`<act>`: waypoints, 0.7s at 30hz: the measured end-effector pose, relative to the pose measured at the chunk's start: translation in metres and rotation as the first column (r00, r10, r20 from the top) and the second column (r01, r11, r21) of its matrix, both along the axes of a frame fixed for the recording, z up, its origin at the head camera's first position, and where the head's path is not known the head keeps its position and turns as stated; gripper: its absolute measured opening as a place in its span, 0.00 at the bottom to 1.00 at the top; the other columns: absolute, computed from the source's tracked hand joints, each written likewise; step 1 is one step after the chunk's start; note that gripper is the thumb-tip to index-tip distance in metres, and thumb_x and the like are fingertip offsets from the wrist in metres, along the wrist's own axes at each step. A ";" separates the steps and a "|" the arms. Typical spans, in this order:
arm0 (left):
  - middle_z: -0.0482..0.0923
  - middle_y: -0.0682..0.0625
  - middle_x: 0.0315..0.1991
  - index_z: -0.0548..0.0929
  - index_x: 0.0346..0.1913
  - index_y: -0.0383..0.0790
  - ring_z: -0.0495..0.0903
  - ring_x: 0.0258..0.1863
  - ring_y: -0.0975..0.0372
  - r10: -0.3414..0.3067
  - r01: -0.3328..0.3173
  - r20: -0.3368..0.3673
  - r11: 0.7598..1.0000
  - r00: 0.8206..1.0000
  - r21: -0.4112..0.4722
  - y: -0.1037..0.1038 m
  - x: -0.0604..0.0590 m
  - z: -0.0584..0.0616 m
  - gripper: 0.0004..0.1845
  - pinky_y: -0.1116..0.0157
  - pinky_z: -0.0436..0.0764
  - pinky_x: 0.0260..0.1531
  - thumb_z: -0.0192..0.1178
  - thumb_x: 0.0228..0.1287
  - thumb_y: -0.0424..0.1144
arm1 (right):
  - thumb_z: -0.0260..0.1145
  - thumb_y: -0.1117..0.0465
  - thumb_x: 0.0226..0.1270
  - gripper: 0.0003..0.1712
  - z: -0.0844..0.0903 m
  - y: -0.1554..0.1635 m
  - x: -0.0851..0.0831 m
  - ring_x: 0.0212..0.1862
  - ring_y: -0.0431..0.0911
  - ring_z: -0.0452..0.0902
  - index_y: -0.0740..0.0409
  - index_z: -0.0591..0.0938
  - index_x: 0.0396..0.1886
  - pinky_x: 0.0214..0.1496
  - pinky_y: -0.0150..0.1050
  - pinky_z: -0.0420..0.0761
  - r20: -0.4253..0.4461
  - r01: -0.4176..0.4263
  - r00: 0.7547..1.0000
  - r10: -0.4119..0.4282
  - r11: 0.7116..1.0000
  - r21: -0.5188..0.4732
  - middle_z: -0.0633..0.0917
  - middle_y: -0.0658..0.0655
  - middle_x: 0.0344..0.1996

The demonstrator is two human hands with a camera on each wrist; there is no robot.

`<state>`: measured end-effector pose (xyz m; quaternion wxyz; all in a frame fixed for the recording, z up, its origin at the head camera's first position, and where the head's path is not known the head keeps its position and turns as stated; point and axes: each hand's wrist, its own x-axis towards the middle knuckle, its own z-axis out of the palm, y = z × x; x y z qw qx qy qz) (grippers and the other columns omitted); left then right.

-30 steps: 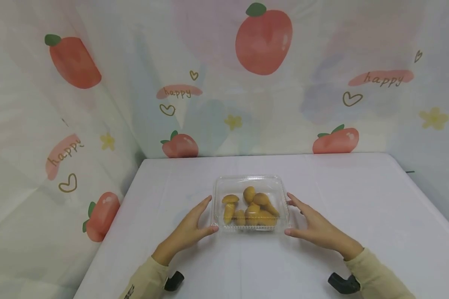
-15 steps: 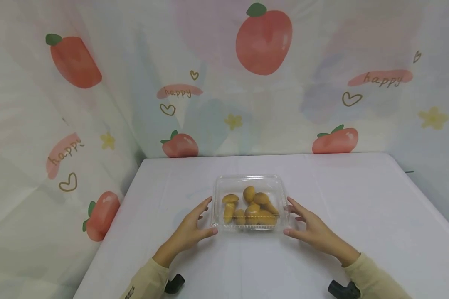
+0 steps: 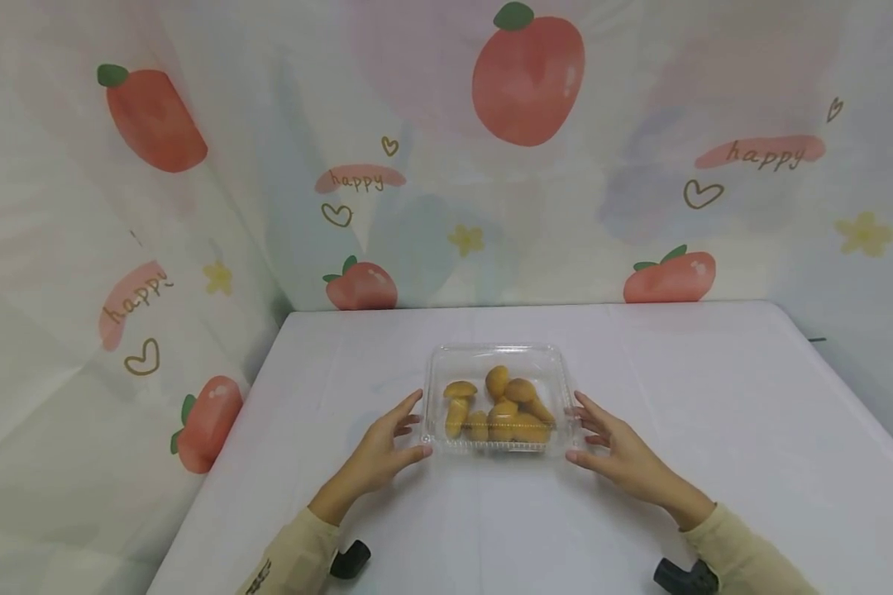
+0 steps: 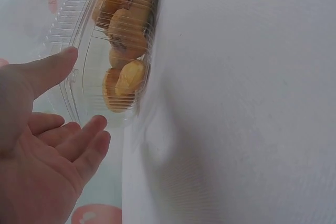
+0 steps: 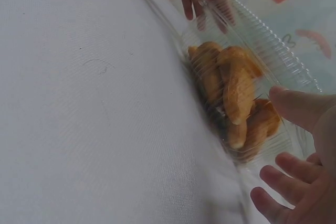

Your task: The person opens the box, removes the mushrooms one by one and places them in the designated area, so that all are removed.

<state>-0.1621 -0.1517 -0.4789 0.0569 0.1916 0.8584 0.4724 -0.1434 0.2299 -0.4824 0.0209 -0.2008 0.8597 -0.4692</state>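
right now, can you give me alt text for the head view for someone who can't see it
A person's left hand and right hand, fingers straight, flank a closed clear plastic box of small golden mushroom-shaped pastries on a white table. Pale curtains printed with red fruit, hearts and the word "happy" hang behind and to the left.

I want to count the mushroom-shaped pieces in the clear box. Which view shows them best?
The head view: the mushroom-shaped pieces lie seen from above through the clear box, unobstructed. Both wrist views show them from the side, through ribbed plastic, overlapping and somewhat blurred.
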 end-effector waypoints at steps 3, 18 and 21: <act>0.59 0.41 0.79 0.58 0.79 0.40 0.77 0.66 0.45 -0.007 0.007 0.013 1.000 1.000 0.013 0.000 0.000 -0.001 0.46 0.47 0.77 0.65 0.71 0.62 0.34 | 0.74 0.62 0.64 0.52 -0.001 0.001 0.000 0.65 0.46 0.76 0.74 0.54 0.78 0.58 0.43 0.85 0.001 -0.010 1.000 0.010 1.000 -0.011 0.74 0.76 0.66; 0.60 0.39 0.78 0.60 0.79 0.38 0.78 0.65 0.44 -0.018 0.018 0.001 1.000 1.000 0.010 0.000 -0.001 -0.006 0.42 0.46 0.77 0.65 0.68 0.65 0.33 | 0.70 0.67 0.66 0.49 -0.004 0.002 0.002 0.62 0.77 0.74 0.70 0.52 0.79 0.57 0.23 0.78 -0.007 -0.055 0.999 0.054 0.994 -0.091 0.67 0.80 0.69; 0.59 0.38 0.79 0.61 0.78 0.37 0.78 0.65 0.44 -0.035 0.035 -0.025 0.999 0.999 0.011 -0.001 -0.001 -0.008 0.40 0.45 0.77 0.64 0.66 0.66 0.33 | 0.69 0.67 0.68 0.46 -0.005 0.002 0.002 0.62 0.78 0.73 0.71 0.54 0.78 0.57 0.24 0.79 -0.021 -0.059 0.998 0.058 0.994 -0.093 0.62 0.81 0.72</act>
